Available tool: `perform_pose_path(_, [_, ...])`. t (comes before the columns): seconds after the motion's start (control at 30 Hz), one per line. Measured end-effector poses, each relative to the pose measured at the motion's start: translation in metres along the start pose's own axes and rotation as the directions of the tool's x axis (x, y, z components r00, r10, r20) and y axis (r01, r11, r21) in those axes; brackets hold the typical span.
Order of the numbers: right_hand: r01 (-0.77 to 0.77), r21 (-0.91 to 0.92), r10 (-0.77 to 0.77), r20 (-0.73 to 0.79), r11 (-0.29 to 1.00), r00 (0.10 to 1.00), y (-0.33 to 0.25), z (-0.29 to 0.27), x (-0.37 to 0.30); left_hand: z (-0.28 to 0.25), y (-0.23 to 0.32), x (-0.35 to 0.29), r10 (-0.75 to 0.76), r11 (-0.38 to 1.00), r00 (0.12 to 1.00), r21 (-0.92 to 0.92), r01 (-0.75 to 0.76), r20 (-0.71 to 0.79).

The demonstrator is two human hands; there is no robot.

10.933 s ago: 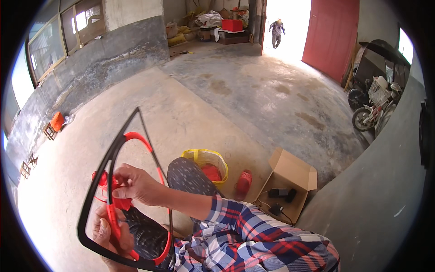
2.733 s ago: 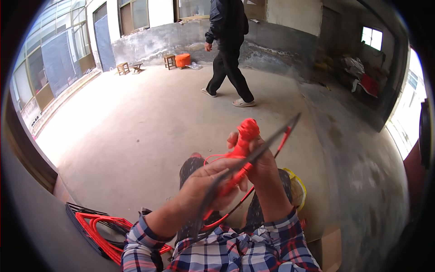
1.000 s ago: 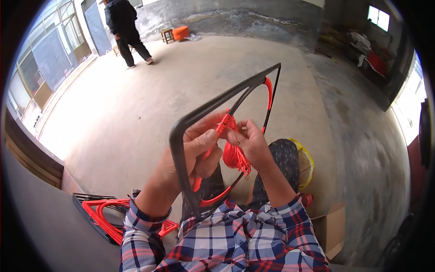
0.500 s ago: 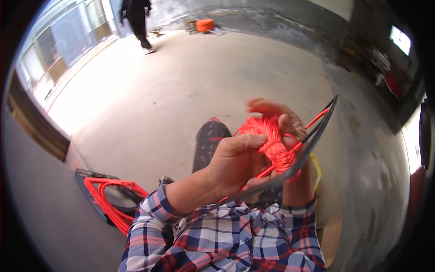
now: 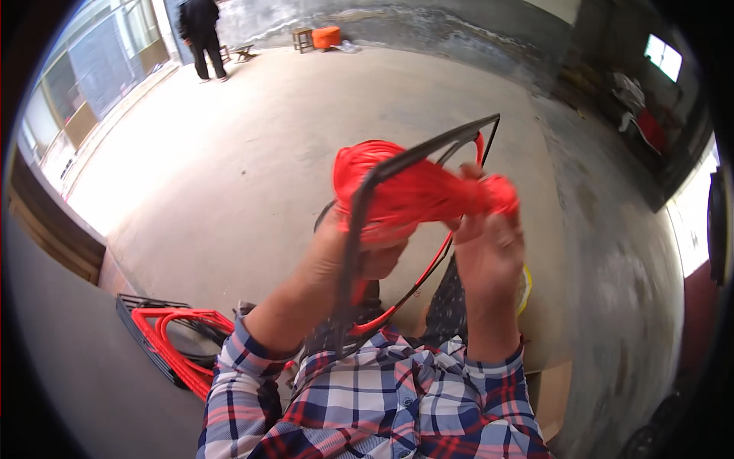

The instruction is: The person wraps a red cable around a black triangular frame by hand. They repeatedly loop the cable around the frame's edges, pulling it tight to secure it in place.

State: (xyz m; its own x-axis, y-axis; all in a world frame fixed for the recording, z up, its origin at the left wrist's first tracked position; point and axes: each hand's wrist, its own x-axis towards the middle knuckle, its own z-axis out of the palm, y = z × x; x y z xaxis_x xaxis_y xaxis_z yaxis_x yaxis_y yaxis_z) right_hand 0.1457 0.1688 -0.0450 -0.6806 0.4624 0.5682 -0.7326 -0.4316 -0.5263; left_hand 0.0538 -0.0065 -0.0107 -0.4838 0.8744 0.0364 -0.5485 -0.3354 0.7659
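A bundle of red cord (image 5: 428,191) stretches between my hands, wide at the left and narrowing to a knob at the right. My left hand (image 5: 325,241) is closed around the underside of its wide end. At the narrow end, my right hand (image 5: 489,249), slightly blurred, has its fingers closed on the cord. A thin black angular frame (image 5: 417,153) hangs tilted at my hands, one bar crossing in front of the bundle. Red cord covers part of its lower side. The bundle hides some of my left fingers.
Several black frames wrapped in red cord (image 5: 180,356) are stacked at lower left. Something yellow and curved (image 5: 524,289) shows behind my right forearm, above a cardboard box (image 5: 554,394). Far off, a person in dark clothes (image 5: 200,34) stands near small stools (image 5: 303,40) and an orange container (image 5: 326,37).
Both hands have risen and spread apart, drawing the bundle out lengthwise. The frame has swung up and left across it. The distant person has shifted left.
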Motion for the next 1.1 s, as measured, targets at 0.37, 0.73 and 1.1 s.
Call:
perform_pose_path(0.37, [-0.231,0.059,0.237,-0.154,0.971,0.959,-0.029,-0.096,-0.018,-0.034,0.021,-0.005,0.138,0.988,0.990,0.071,-0.137,-0.007])
perform_pose_path(0.73, [-0.300,-0.879,0.416,-0.131,0.372,0.900,0.073,-0.069,-0.051,-0.012,0.038,-0.011,0.054,0.972,0.995,0.222,-0.072,0.085])
perform_pose_path(1.1, [-0.257,0.065,0.236,0.231,0.964,0.944,0.003,0.022,0.044,0.029,-0.003,-0.007,-0.151,0.948,0.941,-0.224,0.225,0.304])
